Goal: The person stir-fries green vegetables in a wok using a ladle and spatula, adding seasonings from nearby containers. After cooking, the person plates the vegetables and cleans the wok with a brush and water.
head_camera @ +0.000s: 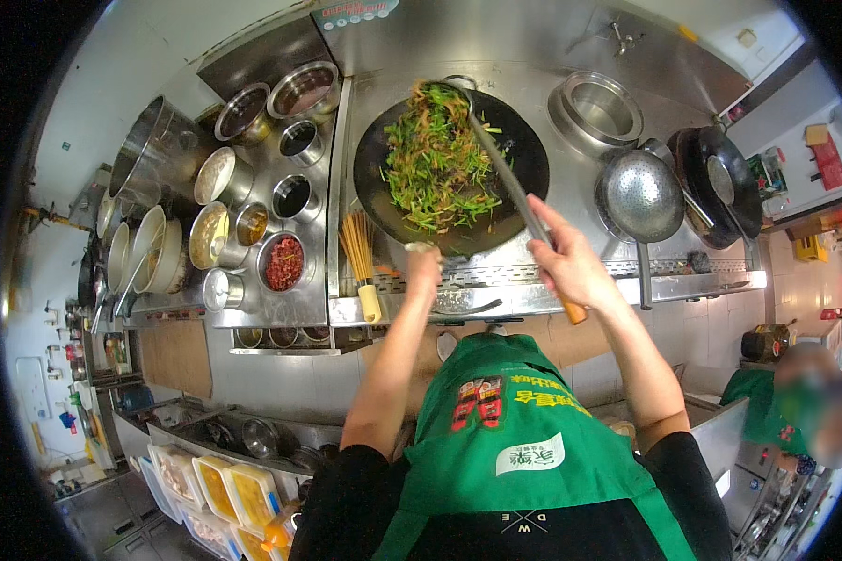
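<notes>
A black wok (372, 158) sits on the steel range in front of me. Chopped green stalks mixed with thin brownish strips (438, 168) fill its middle, piled toward the far side. My left hand (423, 270) grips the wok's near rim or handle through a pale cloth (418, 247); the part under the fingers is hidden. My right hand (572, 263) is closed around the long metal shaft of a ladle (503, 170). Its wooden handle end (574, 310) sticks out below my palm. The ladle's bowl lies at the far edge of the food, partly covered by it.
Left of the wok stand a bamboo wok brush (361, 259), a bowl of chopped red chilli (284, 263) and several seasoning pots. To the right are a steel pot (603, 109), a perforated strainer (642, 196) and stacked woks (726, 182). Another person (751, 407) is at the far right.
</notes>
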`<move>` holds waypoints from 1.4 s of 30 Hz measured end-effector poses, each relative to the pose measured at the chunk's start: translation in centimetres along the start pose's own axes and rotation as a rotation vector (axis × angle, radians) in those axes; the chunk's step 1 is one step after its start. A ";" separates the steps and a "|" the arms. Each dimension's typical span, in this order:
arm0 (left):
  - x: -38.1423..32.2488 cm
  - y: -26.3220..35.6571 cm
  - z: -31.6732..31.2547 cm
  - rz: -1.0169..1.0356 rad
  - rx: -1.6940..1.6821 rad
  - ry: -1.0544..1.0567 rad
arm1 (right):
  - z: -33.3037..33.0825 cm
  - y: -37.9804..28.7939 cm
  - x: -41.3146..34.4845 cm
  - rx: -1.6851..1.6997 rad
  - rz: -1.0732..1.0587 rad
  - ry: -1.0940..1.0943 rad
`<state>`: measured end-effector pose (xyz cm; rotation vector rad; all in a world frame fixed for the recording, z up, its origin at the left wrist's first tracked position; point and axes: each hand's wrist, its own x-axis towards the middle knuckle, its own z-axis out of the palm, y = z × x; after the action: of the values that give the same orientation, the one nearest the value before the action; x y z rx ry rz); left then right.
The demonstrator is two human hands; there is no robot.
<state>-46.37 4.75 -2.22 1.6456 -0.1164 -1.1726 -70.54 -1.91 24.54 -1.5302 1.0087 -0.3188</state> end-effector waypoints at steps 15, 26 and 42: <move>3.6 1.0 3.5 -0.239 -0.358 -0.232 | 1.8 21.2 3.1 -0.524 -0.282 0.257; -6.1 1.6 4.4 -0.228 -0.299 -0.093 | -10.8 6.4 -1.6 -0.228 0.274 -0.496; -4.3 -1.9 3.2 -0.097 -0.337 -0.004 | -8.4 6.0 -1.3 -0.252 0.106 -0.462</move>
<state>-51.79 5.90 -0.87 1.3628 0.1538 -1.1958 -79.59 -6.03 21.59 -1.6659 0.7749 0.2402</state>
